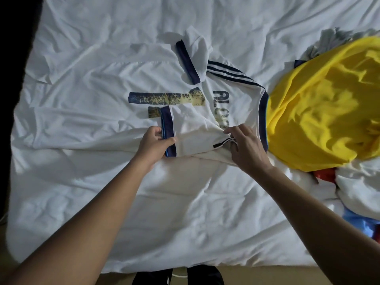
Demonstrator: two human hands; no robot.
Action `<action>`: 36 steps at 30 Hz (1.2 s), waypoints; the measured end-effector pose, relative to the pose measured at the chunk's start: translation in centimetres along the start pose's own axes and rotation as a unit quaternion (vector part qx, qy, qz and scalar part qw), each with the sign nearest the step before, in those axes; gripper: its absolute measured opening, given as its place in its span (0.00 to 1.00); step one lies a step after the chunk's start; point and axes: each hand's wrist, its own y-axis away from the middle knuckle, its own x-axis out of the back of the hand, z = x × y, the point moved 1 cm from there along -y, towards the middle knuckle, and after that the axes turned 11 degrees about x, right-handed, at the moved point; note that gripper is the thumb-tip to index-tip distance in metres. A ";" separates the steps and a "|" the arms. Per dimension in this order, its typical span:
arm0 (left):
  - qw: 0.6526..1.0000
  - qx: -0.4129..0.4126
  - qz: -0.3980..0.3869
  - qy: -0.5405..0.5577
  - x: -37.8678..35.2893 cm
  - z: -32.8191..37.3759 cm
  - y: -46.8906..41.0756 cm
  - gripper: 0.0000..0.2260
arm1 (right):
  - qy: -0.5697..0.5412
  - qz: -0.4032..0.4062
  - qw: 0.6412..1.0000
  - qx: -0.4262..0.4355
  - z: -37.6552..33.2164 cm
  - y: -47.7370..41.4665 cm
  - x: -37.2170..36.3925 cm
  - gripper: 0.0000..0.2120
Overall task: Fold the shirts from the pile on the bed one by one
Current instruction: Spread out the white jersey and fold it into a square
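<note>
Your left hand (154, 144) pinches the navy cuff (168, 128) of the white shirt (197, 126); your right hand (246, 149) pinches its striped shoulder fold.

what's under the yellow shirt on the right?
Grey cloth pokes out past the far edge of the yellow shirt, red cloth and white cloth at its near edge. Whatever else lies beneath is covered.

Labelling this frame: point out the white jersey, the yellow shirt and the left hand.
white jersey (242, 103): head view, back panel
yellow shirt (320, 103): head view, mid cloth
left hand (154, 145): head view, hand's back
</note>
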 end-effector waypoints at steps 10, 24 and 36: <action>0.986 -0.085 0.097 -0.103 1.3 -0.1 -0.7 0.18 | -0.024 -0.028 0.993 -0.116 1.1 1.3 0.3 0.15; 0.984 -0.111 0.123 -0.068 2.0 -1.8 -0.6 0.22 | -0.071 -0.026 0.976 -0.205 3.5 1.4 2.0 0.08; 0.980 -0.096 0.104 -0.142 1.0 -1.4 0.1 0.23 | -0.097 -0.084 0.986 -0.102 -4.4 -1.7 0.2 0.23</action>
